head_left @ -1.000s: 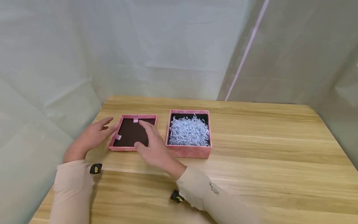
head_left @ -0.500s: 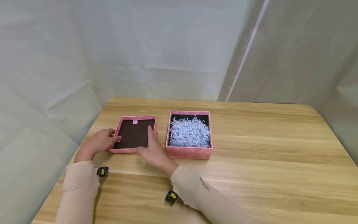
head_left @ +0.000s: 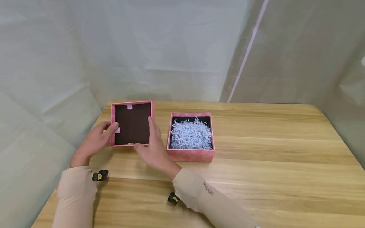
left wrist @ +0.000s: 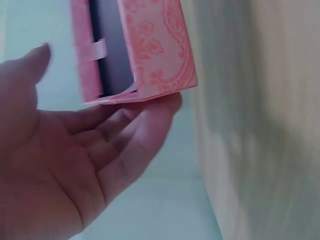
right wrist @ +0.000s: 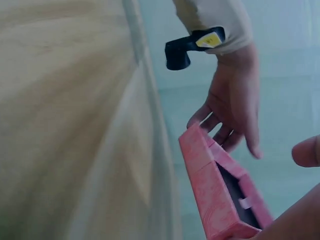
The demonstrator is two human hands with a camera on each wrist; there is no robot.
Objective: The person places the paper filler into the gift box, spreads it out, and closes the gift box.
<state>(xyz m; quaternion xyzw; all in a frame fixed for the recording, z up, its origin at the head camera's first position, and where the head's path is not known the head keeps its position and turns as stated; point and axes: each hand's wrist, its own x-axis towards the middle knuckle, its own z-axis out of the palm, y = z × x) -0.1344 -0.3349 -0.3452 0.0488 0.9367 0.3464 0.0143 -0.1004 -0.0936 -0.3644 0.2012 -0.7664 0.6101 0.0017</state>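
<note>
A pink patterned box lid (head_left: 132,123) with a dark inside and small light ribbon tabs is held up off the table, its inside tilted toward me. My left hand (head_left: 94,142) holds its left side. In the left wrist view, the bent fingers (left wrist: 135,145) lie along the outer wall of the lid (left wrist: 157,55), and the thumb stands away from it. My right hand (head_left: 155,153) holds the opposite side near the front corner, its index finger along the wall. Right of it stands the matching pink box (head_left: 191,155), filled with pale blue shredded paper (head_left: 191,134).
Both hands work above a wood-grain table (head_left: 271,164). Pale sheeting (head_left: 176,57) hangs behind and at the sides, close to the table's far and left edges. A small black wrist camera (head_left: 100,175) sits at the left cuff.
Both hands closed in on the lid from its left and right sides. The lid then rose off the table and tipped its inside toward me. The box with shredded paper stayed put.
</note>
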